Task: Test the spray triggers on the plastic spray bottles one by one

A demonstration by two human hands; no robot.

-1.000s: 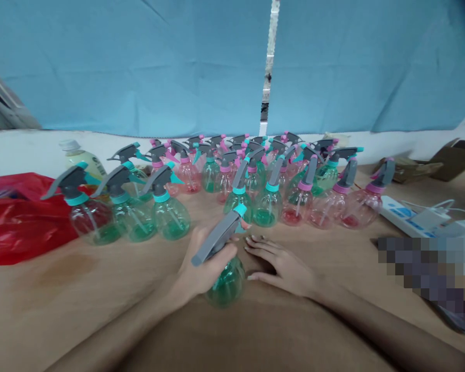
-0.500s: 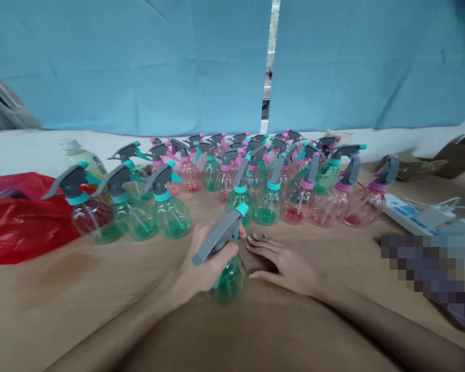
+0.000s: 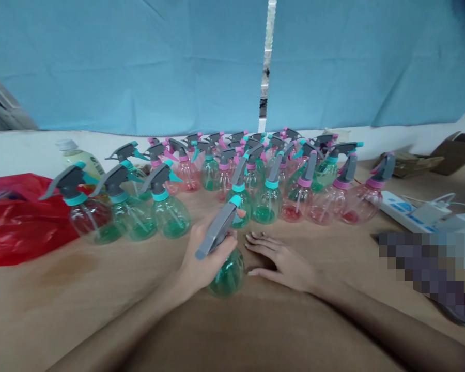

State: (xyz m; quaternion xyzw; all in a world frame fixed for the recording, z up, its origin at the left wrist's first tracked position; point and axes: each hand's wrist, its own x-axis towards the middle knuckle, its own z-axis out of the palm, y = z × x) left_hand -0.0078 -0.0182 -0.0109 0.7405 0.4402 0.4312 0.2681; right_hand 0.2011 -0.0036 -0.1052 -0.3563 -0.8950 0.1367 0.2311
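Observation:
A clear green spray bottle (image 3: 228, 276) with a grey trigger head and turquoise nozzle stands before me. My left hand (image 3: 203, 256) is wrapped round its neck, just under the head, and hides the collar. The nozzle points away from me. My right hand (image 3: 282, 261) rests on the table to the right of this bottle, fingers spread and holding nothing. Just beyond my hands stand another green spray bottle (image 3: 264, 212) with a turquoise collar and a pink spray bottle (image 3: 292, 209) with a pink collar.
Several more green and pink spray bottles (image 3: 170, 219) fill the table's back half. A red plastic bag (image 3: 27, 222) lies at the left, near a white-capped bottle (image 3: 79, 157). On the right are a white power strip (image 3: 401, 209), a pixelated dark object (image 3: 422, 274) and cardboard (image 3: 457, 155).
The held spray bottle has shifted slightly and stands a little more upright, with my left hand still round its neck. My right hand stays in place. The whole view has moved slightly.

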